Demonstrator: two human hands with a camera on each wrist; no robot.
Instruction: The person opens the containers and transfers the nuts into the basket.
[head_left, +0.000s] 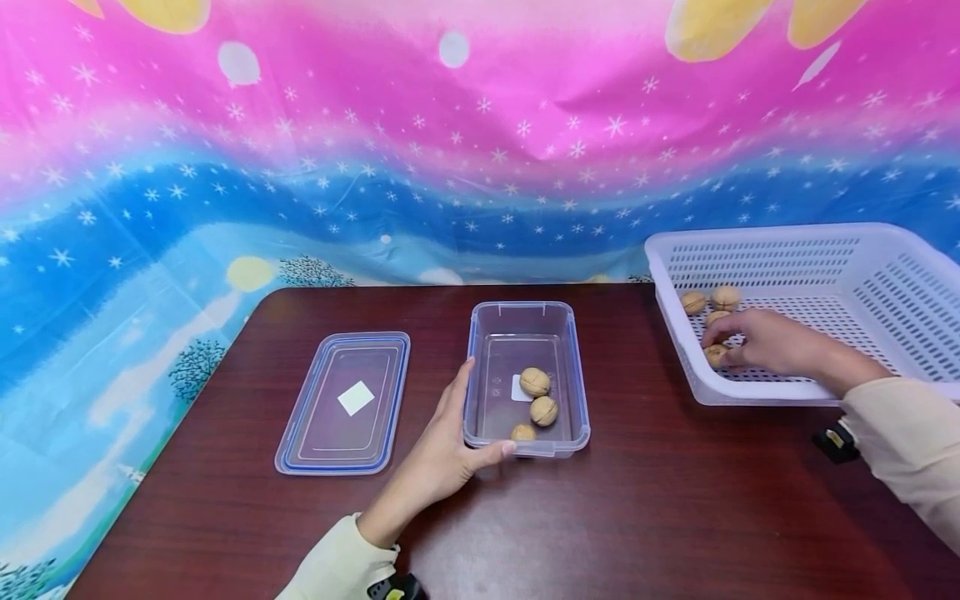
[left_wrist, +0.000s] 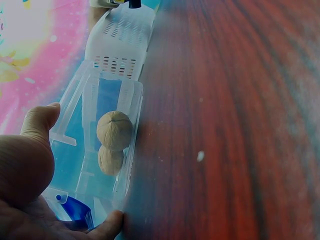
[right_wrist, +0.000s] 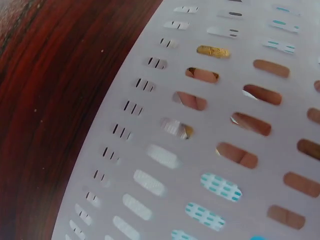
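Observation:
My left hand (head_left: 448, 446) grips the near left corner of a clear plastic container (head_left: 581, 392). Its thumb lies along the front rim and its fingers along the left wall. Inside the container are a walnut (head_left: 535, 382), a second walnut (head_left: 543, 411) and a third walnut (head_left: 522, 432) by the front wall. Over in the white basket (head_left: 675, 350), my right hand (head_left: 776, 342) pinches a walnut (head_left: 716, 356) near the left side. More walnuts (head_left: 725, 297) lie just beyond those fingers. The right wrist view shows parts of the hand (right_wrist: 247, 125) through the basket's slots.
A clear lid (head_left: 341, 437) with a blue seal and a white square label (head_left: 356, 398) lies flat left of the container. The dark red wooden table (head_left: 637, 500) ends at a printed pink and blue cloth (head_left: 420, 167) behind it.

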